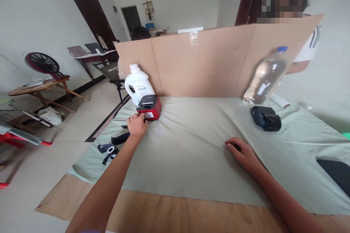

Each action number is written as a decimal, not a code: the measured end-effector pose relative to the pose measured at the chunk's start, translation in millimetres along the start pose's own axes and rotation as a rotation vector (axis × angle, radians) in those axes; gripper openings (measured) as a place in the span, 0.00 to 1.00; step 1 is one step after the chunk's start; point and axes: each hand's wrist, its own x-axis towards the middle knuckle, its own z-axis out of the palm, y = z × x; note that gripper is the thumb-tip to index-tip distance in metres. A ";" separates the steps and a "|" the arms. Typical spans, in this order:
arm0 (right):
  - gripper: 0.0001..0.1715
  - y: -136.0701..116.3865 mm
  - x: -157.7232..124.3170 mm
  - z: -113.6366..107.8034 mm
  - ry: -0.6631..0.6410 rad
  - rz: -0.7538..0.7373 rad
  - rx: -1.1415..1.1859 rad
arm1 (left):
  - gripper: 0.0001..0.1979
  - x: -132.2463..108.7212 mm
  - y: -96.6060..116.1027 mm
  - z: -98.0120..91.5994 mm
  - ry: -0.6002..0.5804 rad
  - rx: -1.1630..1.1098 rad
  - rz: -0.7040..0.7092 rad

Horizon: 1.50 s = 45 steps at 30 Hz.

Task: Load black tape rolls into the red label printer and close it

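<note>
My left hand [137, 124] is at the lower front corner of a small red-and-black boxy device like a label printer [153, 109]. Its fingers are curled, with a bit of something dark under the fingertips that I cannot make out. Behind the device stands a white jug with a handle [139, 84]. My right hand [242, 154] rests low over the cloth at right of centre, thumb and fingers closed together. Something dark shows between them, too small to name. Nearest to it, farther right, lies a black device [265, 118].
A cardboard panel [202, 65] stands along the back of the cloth-covered table [186, 153]. A clear bottle with a blue cap [265, 78] leans at right. Black straps and a white roll [111, 151] lie at left. A dark flat object [337, 174] sits far right. Someone is behind the panel.
</note>
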 end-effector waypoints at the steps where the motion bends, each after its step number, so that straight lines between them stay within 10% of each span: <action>1: 0.17 -0.6 -0.8 0.1 -0.013 -0.020 0.000 | 0.17 -0.8 -0.7 -0.1 -0.002 0.006 -0.032; 19: 0.14 3.8 -6.6 -1.8 0.048 -0.057 0.038 | 0.15 -60.3 24.2 -22.7 -0.066 -0.295 0.249; 24: 0.18 22.6 1.0 -31.0 0.383 0.025 -0.179 | 0.21 -85.8 48.1 -29.2 0.113 -0.304 0.248; 29: 0.37 48.2 26.3 -82.0 0.767 0.347 -0.438 | 0.23 -119.9 87.3 -16.5 -0.154 -0.413 0.642; 37: 0.51 67.9 80.8 -129.4 0.382 0.597 -0.497 | 0.29 -134.5 88.7 1.7 -0.425 -0.398 0.768; 45: 0.66 31.4 84.3 -114.9 0.490 0.579 -0.476 | 0.29 -136.0 87.9 -4.2 -0.429 -0.390 0.766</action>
